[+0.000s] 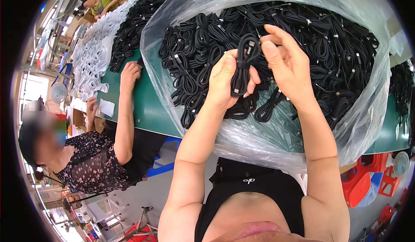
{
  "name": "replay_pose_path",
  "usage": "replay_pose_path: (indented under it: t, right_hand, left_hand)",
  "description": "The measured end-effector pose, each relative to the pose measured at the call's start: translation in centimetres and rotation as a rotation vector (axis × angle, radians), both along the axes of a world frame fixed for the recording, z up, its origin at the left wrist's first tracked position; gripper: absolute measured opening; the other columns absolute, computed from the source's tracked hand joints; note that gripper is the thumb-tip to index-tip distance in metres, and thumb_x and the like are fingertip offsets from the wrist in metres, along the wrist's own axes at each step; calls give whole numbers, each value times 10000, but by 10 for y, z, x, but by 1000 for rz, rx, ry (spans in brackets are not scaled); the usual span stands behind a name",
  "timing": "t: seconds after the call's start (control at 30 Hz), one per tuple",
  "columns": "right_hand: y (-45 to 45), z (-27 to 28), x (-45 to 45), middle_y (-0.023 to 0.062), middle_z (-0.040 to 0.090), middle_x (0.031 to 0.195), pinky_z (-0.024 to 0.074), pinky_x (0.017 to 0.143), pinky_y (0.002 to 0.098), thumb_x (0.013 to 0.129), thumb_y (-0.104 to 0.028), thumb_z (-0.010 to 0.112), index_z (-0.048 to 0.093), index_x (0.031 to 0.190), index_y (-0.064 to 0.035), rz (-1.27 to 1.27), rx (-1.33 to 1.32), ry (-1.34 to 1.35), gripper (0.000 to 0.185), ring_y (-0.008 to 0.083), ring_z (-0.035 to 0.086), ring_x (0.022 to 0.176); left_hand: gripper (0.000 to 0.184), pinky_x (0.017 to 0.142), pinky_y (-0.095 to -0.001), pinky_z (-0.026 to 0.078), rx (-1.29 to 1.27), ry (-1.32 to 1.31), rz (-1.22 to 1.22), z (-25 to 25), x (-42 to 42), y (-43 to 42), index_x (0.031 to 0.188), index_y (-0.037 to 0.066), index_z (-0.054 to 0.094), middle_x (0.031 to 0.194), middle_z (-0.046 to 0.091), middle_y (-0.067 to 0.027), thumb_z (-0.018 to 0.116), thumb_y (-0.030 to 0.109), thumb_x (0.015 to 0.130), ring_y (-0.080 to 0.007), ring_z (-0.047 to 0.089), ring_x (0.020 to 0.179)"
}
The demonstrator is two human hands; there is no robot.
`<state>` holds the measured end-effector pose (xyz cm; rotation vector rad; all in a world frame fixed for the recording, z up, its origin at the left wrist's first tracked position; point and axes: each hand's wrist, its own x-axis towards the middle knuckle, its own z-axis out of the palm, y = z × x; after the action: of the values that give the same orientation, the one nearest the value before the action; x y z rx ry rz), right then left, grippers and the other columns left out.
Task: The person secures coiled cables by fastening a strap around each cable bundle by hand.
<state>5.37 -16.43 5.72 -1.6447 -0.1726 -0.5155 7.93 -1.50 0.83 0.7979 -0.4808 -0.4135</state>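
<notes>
A coiled black cable [243,64], bound at its middle and with metal connectors showing, is held upright over a large clear plastic bag [242,140]. My left hand [225,75] is wrapped round its middle and lower part. Beside the top of the coil, my right hand [285,60] has its fingers curved and apart, the thumb and fingertips near the loops; nothing shows gripped in it. Many similar bundled black cables [330,47] fill the bag behind and around both hands. One bundle [270,105] lies below the hands on the plastic.
The bag rests on a green table [151,108]. A co-worker [90,155] sits at the left, one hand near the table's black cables [129,34]. White items [90,51] lie beyond. Another person [103,2] is at the far end. Red stools [359,185] stand at the lower right.
</notes>
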Motion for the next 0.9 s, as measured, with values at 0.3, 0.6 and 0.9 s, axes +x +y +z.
replay_pose_path:
  t: [0.3, 0.6, 0.9]
  right_hand:
    - [-10, 9, 4, 16, 595, 720, 434, 515, 197, 866, -238, 608, 612, 1003, 24, -1, 135, 133, 296, 60, 520, 579]
    - [-6, -25, 3, 146, 630, 880, 499, 679, 403, 815, -308, 603, 602, 980, -6, 1, -917, 70, 344, 323, 618, 804]
    - [-23, -8, 17, 49, 608, 655, 443, 556, 240, 810, -186, 641, 644, 868, 19, 94, -247, 176, 214, 80, 534, 598]
  left_hand:
    - [412, 396, -201, 384, 216, -65, 115, 8, -3, 7, 1261, 3, 408, 853, 596, -175, 495, 224, 925, -125, 522, 544]
    - [546, 836, -389, 443, 74, -103, 573, 13, 25, 26, 1381, 16, 214, 1218, 454, -224, 462, 115, 904, -295, 512, 1055]
    - [503, 920, -312, 397, 869, -722, 988, 1, 24, 23, 1215, 58, 514, 1219, 437, -115, 535, -92, 735, -224, 487, 1058]
